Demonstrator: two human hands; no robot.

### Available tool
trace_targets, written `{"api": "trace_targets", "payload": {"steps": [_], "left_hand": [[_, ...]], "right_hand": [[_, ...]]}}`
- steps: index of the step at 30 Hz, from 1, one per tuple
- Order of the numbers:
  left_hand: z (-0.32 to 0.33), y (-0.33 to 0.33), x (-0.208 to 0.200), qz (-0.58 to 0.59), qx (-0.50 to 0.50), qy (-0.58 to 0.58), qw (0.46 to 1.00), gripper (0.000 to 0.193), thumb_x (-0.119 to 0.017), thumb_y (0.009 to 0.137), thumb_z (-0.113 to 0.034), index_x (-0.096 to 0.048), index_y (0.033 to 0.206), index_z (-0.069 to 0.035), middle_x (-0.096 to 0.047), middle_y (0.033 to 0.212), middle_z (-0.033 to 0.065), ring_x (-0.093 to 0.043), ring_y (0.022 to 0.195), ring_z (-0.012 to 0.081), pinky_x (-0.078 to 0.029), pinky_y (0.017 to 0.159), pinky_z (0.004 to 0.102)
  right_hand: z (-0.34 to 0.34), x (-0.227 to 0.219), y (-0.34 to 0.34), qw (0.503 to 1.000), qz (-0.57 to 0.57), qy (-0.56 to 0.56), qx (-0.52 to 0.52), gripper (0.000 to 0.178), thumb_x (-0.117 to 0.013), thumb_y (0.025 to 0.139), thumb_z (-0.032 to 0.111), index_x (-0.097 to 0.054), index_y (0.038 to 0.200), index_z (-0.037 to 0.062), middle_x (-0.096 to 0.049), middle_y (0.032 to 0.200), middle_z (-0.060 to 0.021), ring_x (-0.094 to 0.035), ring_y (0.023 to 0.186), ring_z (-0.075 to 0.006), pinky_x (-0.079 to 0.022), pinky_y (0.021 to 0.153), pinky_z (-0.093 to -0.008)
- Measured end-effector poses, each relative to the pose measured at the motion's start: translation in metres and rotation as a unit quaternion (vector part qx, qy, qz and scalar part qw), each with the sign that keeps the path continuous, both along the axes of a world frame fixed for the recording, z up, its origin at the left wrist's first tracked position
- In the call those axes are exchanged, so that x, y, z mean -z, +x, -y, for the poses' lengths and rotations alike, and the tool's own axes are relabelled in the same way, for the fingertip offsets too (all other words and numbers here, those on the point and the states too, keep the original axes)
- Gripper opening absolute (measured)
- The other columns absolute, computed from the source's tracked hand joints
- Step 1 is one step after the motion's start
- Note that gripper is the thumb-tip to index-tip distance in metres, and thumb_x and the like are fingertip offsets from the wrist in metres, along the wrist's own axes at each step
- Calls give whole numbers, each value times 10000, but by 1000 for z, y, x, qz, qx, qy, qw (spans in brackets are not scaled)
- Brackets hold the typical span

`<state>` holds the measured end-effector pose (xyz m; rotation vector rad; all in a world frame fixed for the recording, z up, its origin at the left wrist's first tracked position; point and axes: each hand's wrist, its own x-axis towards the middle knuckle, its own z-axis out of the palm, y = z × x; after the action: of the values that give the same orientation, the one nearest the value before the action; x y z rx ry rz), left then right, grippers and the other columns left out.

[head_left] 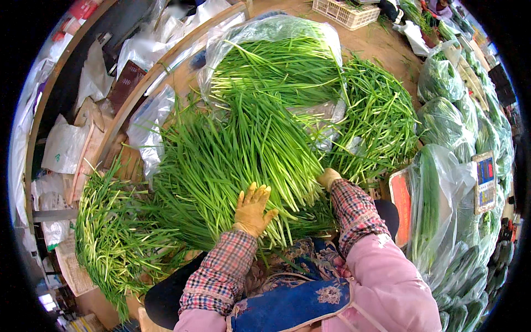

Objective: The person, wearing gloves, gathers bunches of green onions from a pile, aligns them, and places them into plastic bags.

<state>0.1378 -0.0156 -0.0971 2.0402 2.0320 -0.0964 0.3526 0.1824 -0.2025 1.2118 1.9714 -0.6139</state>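
A big heap of garlic chives, long green leaves with pale stem ends, lies in front of me. My left hand, in a yellowish glove, rests palm down on the near side of the heap. Its fingers are stretched out and the thumb stands apart. At the right edge of the heap, my right hand, gloved too, touches the pale stem ends. Its fingers are mostly hidden, so I cannot tell what they grip. Behind the heap more garlic chives lie in an open clear plastic bag.
Loose chives lie in a pile at the right and another pile at the left. A scale with a display stands among bagged greens on the right. A white crate sits at the back. A wooden rail curves along the left.
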Motion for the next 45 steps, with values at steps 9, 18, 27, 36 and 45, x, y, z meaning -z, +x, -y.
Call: {"api": "trace_targets", "payload": {"steps": [9,18,27,36,45], "left_hand": [[4,-8,-2,39,-7,49,998,636,-370,809,-552,-310,1313,-168,-290,1365,-14,-170,1293,226,-107,1044,425],[-2,32,-51,705,-348,-3,618,634,-499,747,-596,-523,1043,-35,-568,958,108,-536,925,219,-396,889,351],[8,31,-40,814,-348,-71,459,447,-625,774,-301,-514,1083,1,-586,962,96,-558,865,196,-462,771,321],[30,21,-62,836,-394,-79,373,330,-561,822,-164,-502,1093,15,-604,936,131,-597,830,229,-522,676,343],[46,20,-35,747,-472,58,465,200,-620,760,-68,-551,936,-4,-589,789,66,-566,713,167,-485,621,274]], "right_hand": [[-32,-89,-25,712,-534,-6,456,145,-507,801,113,-545,927,53,-597,729,-82,-555,589,-117,-410,482,-196],[109,-164,-65,612,-481,-429,459,192,-445,865,238,-509,943,75,-576,638,-18,-462,447,-85,-378,399,-196],[159,-177,-52,634,-536,-404,384,304,-437,864,371,-509,915,81,-544,619,-37,-411,395,-90,-304,346,-195],[154,-151,-59,643,-446,-565,261,469,-402,875,432,-515,1070,21,-600,952,-118,-598,807,-201,-488,711,-317],[131,-179,-57,751,-448,-392,286,396,-498,843,387,-568,891,0,-595,708,-31,-566,563,-107,-414,451,-213]]}}
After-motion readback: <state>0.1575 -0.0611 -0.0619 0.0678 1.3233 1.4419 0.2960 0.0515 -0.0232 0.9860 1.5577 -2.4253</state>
